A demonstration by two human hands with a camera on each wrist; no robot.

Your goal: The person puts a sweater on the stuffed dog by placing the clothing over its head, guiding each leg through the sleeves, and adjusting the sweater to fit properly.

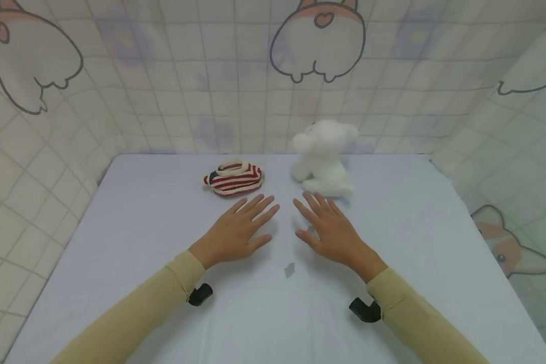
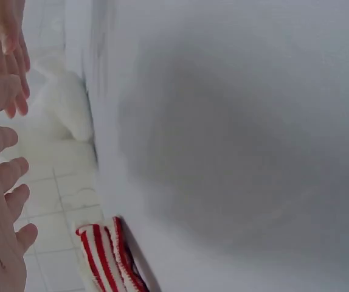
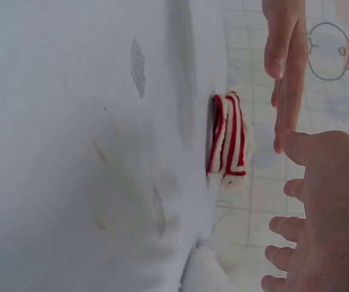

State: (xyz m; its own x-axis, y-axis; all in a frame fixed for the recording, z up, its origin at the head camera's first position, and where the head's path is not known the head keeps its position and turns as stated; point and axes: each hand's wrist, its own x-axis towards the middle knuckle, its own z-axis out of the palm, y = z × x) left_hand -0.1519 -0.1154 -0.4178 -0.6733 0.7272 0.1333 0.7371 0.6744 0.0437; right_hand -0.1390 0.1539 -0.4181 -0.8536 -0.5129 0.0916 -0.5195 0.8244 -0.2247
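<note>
A white plush animal point(image 1: 324, 162) sits at the back of the table, right of centre. To its left lies a small red-and-white striped knit garment point(image 1: 236, 181), bunched up with a dark patch at its left end. My left hand point(image 1: 236, 230) hovers in front of the garment, fingers spread and holding nothing. In front of the plush is my right hand point(image 1: 334, 235), its fingers also spread and nothing in them. The left wrist view catches the garment point(image 2: 104, 255) at the bottom, and the right wrist view shows the plush point(image 3: 206, 272) only in part.
White cloth covers the table point(image 1: 273, 313), with a small grey diamond-shaped mark point(image 1: 289, 270) near the middle. Behind and at both sides hangs a grid-patterned curtain point(image 1: 236, 101) with cartoon corgis. A black curved piece shows under each sleeve cuff.
</note>
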